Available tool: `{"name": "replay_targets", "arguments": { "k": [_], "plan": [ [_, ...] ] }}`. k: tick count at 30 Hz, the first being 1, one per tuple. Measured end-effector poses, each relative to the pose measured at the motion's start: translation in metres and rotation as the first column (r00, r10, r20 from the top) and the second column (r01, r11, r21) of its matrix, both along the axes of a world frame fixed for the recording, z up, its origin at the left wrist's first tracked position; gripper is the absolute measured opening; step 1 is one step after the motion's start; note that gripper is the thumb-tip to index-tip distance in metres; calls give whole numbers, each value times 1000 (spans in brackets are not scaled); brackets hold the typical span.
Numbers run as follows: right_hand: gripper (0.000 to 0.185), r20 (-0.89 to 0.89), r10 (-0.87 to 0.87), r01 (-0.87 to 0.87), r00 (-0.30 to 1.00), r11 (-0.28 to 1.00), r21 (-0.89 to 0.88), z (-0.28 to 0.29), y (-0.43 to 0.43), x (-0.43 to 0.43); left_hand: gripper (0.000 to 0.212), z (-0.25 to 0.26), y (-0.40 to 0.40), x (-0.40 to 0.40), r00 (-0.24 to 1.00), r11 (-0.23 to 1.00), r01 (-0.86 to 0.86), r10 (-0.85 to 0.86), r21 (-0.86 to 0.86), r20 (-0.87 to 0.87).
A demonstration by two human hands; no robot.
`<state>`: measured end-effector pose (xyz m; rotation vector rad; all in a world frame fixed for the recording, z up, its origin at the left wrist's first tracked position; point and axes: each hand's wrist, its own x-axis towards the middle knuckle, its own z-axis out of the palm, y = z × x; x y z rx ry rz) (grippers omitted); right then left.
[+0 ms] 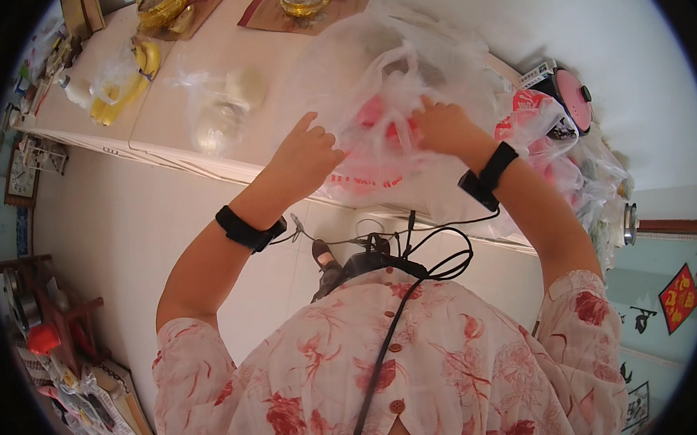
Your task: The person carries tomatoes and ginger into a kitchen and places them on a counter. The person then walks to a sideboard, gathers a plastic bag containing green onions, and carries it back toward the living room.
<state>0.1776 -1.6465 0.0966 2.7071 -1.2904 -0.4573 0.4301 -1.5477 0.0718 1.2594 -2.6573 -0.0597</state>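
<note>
A large translucent plastic bag (341,70) stands on the white counter, with red print low on its front and pinkish-red contents showing through. My right hand (447,128) has its fingers curled into the film near the knotted or bunched handles. At the bag's left side is my left hand (312,154), index finger stretched out and the other fingers bent; whether it pinches the film is hard to make out. Left of that hand, a smaller clear plastic bag (216,121) with pale round items rests on the counter. Black straps with small devices circle both wrists.
Bananas (148,59) lie beside a white bottle (76,90) at the counter's left. Gold bowls (303,0) sit on brown mats at the back. A pink-lidded pot (573,99) and red-printed bags (535,116) crowd the right. A black cable (385,345) hangs down my front.
</note>
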Motion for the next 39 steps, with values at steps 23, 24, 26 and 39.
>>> {"name": "replay_targets", "arguments": {
  "k": [23,24,26,39],
  "plan": [
    [31,287,-346,304,893,935,179,-63,13,-16,43,-17,-86,-51,792,629,107,415,770,-449],
    [33,297,-354,311,887,933,183,-67,13,-14,39,-18,-94,-51,827,651,50,399,758,-397],
    [39,345,-353,290,870,931,221,-72,12,-13,33,-18,-111,-51,884,695,-59,370,717,-287],
    [51,450,-113,66,886,991,118,-80,18,-7,36,-82,-128,-79,909,896,-384,409,224,-77]
  ]
}}
